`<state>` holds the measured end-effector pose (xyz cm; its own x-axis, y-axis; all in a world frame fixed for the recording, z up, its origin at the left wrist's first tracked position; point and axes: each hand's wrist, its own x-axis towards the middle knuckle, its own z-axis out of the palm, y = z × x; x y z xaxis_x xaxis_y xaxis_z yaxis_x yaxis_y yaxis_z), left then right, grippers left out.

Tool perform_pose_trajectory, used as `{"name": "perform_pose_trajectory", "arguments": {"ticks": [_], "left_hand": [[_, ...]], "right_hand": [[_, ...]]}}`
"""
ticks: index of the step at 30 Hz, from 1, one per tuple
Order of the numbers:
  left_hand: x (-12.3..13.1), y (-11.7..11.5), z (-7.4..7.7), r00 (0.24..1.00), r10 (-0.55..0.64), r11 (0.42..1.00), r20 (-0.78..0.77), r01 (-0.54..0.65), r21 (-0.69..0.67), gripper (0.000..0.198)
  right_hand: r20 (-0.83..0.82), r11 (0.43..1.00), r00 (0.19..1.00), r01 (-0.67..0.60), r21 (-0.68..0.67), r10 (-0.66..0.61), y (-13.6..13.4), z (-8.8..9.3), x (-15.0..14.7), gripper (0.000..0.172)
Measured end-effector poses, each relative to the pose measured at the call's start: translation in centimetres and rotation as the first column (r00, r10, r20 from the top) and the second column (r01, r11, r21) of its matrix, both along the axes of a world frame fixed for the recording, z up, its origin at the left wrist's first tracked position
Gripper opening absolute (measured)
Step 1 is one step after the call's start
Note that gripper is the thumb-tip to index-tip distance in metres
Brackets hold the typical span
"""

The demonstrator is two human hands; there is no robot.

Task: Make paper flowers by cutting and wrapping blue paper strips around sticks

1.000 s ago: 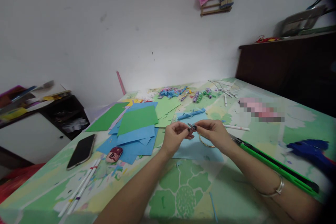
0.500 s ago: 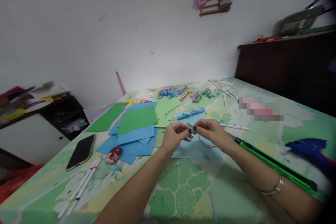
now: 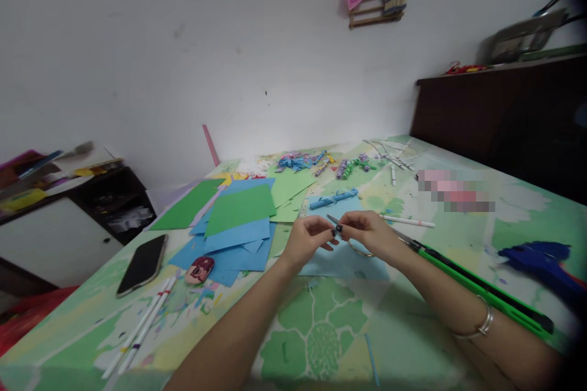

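Observation:
My left hand (image 3: 306,239) and my right hand (image 3: 370,231) meet above a light blue paper sheet (image 3: 342,261) in the middle of the table. Both pinch a small thin strip (image 3: 335,223) between their fingertips, too small to name. Its pointed end sticks out to the upper left. A thin metal ring (image 3: 360,249) shows just under my right hand, whether held or lying on the sheet I cannot tell. A rolled blue paper piece (image 3: 334,198) lies just beyond the hands.
Green and blue paper sheets (image 3: 238,214) are stacked to the left, beside a black phone (image 3: 143,264), a small painted oval (image 3: 200,269) and white sticks (image 3: 137,333). A green cutter (image 3: 477,287) and a blue glue gun (image 3: 541,259) lie right. Rolled paper bits (image 3: 321,164) sit at the far edge.
Both hands have stayed together and shifted only slightly. The fingertips have worked the small strip, whose point now sticks out a little further to the upper left.

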<state>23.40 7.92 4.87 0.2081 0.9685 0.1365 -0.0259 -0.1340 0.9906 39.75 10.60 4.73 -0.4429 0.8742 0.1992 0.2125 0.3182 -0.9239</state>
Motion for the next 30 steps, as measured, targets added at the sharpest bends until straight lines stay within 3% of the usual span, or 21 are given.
{"name": "perform_pose_trajectory", "arguments": {"ticks": [7, 14, 25, 28, 30], "left_hand": [[0.0, 0.4, -0.2, 0.993, 0.099, 0.995, 0.061, -0.098, -0.028, 0.015], [0.0, 0.3, -0.2, 0.988, 0.102, 0.994, 0.117, -0.096, -0.056, 0.015], [0.1, 0.1, 0.1, 0.996, 0.088, 0.993, 0.009, -0.087, -0.078, 0.01], [-0.4, 0.7, -0.3, 0.99, 0.118, 0.991, -0.083, -0.122, -0.052, 0.009], [-1.1, 1.5, -0.7, 0.95, 0.174, 0.983, -0.261, -0.184, -0.014, 0.007]], "right_hand": [[-0.099, 0.998, 0.995, -0.014, -0.061, 0.008, 0.0, 0.0, -0.1, 0.022], [-0.085, 0.998, 0.996, -0.003, -0.065, -0.003, -0.2, -0.1, -0.3, 0.012], [-0.153, 0.995, 0.988, -0.009, -0.103, -0.007, -0.3, 0.3, -0.5, 0.01], [-0.068, 0.996, 0.997, 0.043, -0.078, -0.048, 0.2, 0.0, -0.2, 0.012], [0.084, 0.988, 0.985, 0.152, 0.026, -0.153, 0.7, -0.1, 0.3, 0.011]]}}
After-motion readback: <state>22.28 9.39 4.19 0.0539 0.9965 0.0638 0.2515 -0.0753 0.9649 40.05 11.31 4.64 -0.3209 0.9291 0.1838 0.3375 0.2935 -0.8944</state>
